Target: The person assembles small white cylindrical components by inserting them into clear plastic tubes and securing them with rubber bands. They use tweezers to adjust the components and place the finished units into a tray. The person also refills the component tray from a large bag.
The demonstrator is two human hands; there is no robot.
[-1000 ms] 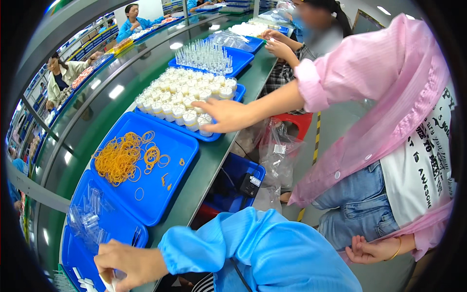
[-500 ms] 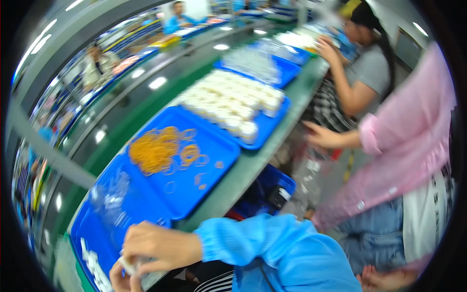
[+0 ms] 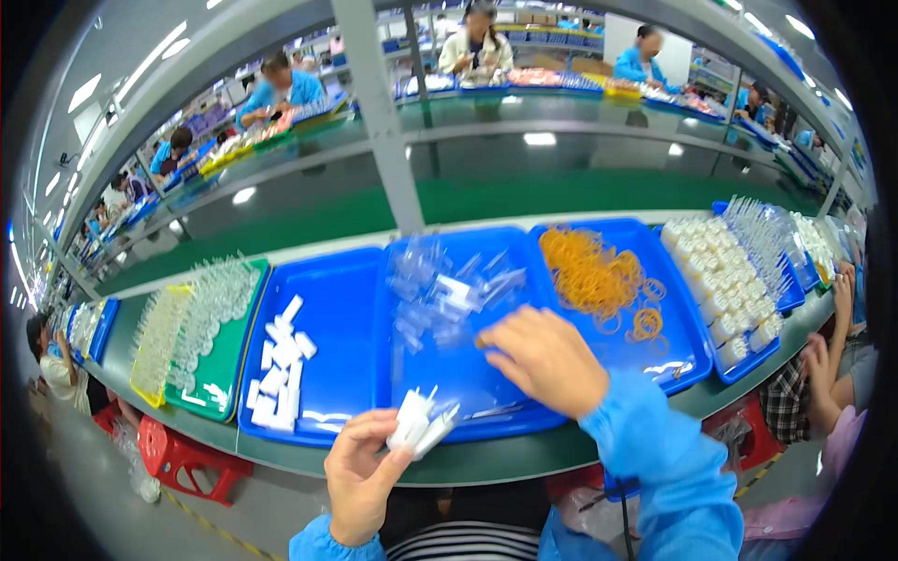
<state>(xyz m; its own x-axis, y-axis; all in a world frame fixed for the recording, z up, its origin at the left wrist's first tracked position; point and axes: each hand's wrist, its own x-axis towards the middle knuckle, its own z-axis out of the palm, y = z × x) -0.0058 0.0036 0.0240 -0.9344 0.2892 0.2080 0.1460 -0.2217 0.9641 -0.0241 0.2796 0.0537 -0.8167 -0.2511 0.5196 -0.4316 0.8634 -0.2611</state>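
In my left hand (image 3: 363,472), low at the front of the bench, the fingers and thumb pinch white plastic pieces with thin prongs (image 3: 412,423). They seem to be a blocky one and a slimmer one side by side. My right hand (image 3: 547,360) hovers palm down over the near right of a blue tray (image 3: 528,416). Its fingers are curled together, with a small brownish bit at the fingertips that I cannot make out. Clear plastic pieces (image 3: 421,271) lie loose in that tray, with a few white ones among them.
To the left, a blue tray (image 3: 337,355) bears white blocks (image 3: 281,365), beside a green tray (image 3: 210,397) of clear parts. Rightward are orange rubber bands (image 3: 585,271) and rows of white parts (image 3: 716,280). A metal post (image 3: 379,122) rises behind; red stools (image 3: 187,458) stand below.
The view has swung left from the right-hand trays and a person in pink. My hands, earlier together at a white piece, are now apart, the right one over the clear pieces.
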